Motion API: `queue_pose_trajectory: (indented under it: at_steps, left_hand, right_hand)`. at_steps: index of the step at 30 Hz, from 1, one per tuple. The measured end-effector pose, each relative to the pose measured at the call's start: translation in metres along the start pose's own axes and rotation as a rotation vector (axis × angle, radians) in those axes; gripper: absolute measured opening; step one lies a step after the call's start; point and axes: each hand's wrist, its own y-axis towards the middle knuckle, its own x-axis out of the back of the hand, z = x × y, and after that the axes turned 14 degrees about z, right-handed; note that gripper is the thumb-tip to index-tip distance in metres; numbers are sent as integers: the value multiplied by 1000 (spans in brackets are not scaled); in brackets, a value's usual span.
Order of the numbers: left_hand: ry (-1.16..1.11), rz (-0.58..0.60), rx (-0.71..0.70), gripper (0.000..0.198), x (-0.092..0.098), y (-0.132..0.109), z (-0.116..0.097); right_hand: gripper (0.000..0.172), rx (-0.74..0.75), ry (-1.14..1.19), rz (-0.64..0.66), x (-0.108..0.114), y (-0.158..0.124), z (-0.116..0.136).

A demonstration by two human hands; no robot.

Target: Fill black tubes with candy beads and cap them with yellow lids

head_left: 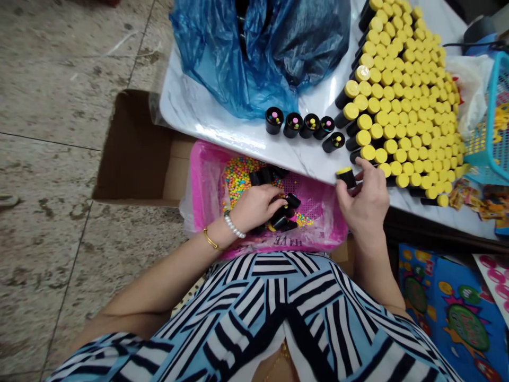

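My left hand (pixel 260 206) reaches into a pink basket (pixel 196 175), its fingers curled over a small black container (pixel 283 217) among several others. Small multicoloured candy balls (pixel 238 183) lie loose around them on a clear plastic sheet. At the table's near edge my right hand (pixel 366 199) has thumb and fingers closed around a black container with a yellow lid (pixel 345 176). Its index finger stretches towards the large block of yellow-capped containers (pixel 401 106). Just beyond stand several uncapped black containers (pixel 293 125) with coloured pieces inside; one of them (pixel 333 142) is tilted.
A blue plastic bag (pixel 254 74) sits at the back left of the white marbled table (pixel 222 114). To the right is a turquoise basket (pixel 487 138) with yellow pieces. An open cardboard box (pixel 135 154) is on the left, and blue printed packaging (pixel 449 313) lies at the lower right.
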Motion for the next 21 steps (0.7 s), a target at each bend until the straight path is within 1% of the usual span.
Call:
queue_pose_trajectory:
  at_steps: [1, 3, 5, 7, 10, 12, 14, 16, 18, 19, 20, 21]
  left_hand:
    - [-7, -9, -4, 26, 0, 0, 1]
    - [-21, -15, -8, 25, 1, 1, 1]
    - [-31, -4, -3, 26, 1, 2, 1]
    - [-34, 13, 5, 28, 2, 3, 0]
    - [-31, 38, 20, 31, 1, 3, -4]
    - [-18, 56, 28, 32, 1, 1, -6]
    - [-2, 59, 23, 32, 2, -4, -8]
    - [-4, -3, 19, 33, 6, -11, -8]
    - [-34, -116, 36, 33, 13, -17, -6]
    - [-56, -165, 50, 33, 17, -19, -6]
    - [-74, -188, 62, 32, 20, -20, -6]
    - [-78, -174, 71, 32, 21, -19, -7]
  right_hand:
    - [45, 10, -13, 22, 3, -3, -1]
    - [40, 12, -29, 48, 8, -7, -2]
    - [33, -3, 6, 30, 9, -9, -2]
    - [33, -52, 92, -71, 3, -8, -3]
    - [40, -115, 194, -281, -16, 2, -7]
    - [42, -109, 192, -327, -29, 12, -12]
    - [42, -100, 170, -316, -38, 19, -16]
    - [46, -101, 163, -311, -40, 18, -16]
    - [47, -89, 168, -318, -36, 7, -13]
    - [44, -65, 171, -305, -33, -1, -10]
    - [39, -29, 174, -269, -31, -10, -6]
    - [33, 21, 177, -205, -29, -18, -2]
